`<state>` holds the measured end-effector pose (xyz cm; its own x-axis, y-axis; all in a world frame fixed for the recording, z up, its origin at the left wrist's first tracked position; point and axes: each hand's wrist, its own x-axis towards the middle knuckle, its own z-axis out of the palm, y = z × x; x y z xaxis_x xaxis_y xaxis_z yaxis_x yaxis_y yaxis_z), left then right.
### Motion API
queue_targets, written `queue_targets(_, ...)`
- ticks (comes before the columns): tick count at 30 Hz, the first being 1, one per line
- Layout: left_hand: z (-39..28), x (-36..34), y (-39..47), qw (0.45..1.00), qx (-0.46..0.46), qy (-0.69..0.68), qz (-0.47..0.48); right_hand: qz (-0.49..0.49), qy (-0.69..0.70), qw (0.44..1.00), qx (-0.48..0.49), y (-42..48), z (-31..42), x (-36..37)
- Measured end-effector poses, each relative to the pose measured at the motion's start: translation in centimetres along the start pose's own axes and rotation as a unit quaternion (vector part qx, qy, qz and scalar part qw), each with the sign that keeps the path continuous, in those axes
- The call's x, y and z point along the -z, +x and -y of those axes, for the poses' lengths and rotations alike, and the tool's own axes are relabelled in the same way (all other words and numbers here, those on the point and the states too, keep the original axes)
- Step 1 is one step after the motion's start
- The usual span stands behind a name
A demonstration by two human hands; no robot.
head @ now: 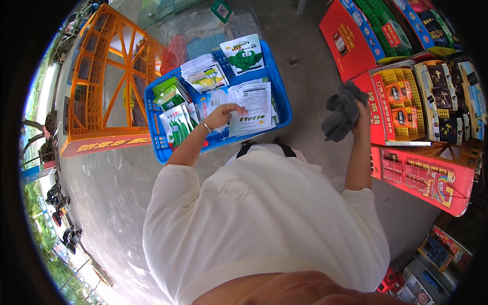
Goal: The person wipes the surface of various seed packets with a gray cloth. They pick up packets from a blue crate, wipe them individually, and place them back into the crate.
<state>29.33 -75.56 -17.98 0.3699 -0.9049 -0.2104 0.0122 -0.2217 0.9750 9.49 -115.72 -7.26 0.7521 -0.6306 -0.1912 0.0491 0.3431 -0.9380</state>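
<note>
A blue plastic basket (285, 91) with stacks of seed packets stands before me. My left hand (225, 116), with a bracelet on its wrist, reaches over the basket, its fingertips at a stack of white printed packets (255, 103). Whether it grips one is not plain. A packet with a leafy green picture (244, 57) lies in the far right corner. Beside it is a stack with a yellow picture (206, 78). Green packets (171, 95) and packets picturing long green vegetables (176, 127) fill the left side. My right hand (361, 116), away from the basket, holds a dark grey cloth (339, 112).
An orange plastic crate (124, 76) stands at the left. Behind the basket are a glass surface (160, 15), a red plastic bag (173, 53) and a green code stand (222, 12). Red display boxes (350, 42) and a yellow basket of packaged goods (417, 126) are at the right.
</note>
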Motion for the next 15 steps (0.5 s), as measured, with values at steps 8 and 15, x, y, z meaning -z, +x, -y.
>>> queue_targets(8,-0.9,5.8,13.3,0.883,0.016,-0.163,-0.439,0.014,-0.001,1.0,-0.007,-0.4,0.7,-2.6)
queue_targets(15,3.6,5.8,17.4,0.784,0.007,-0.083,-0.616,0.022,-0.008,1.0,0.017,-1.4,1.1,-1.7)
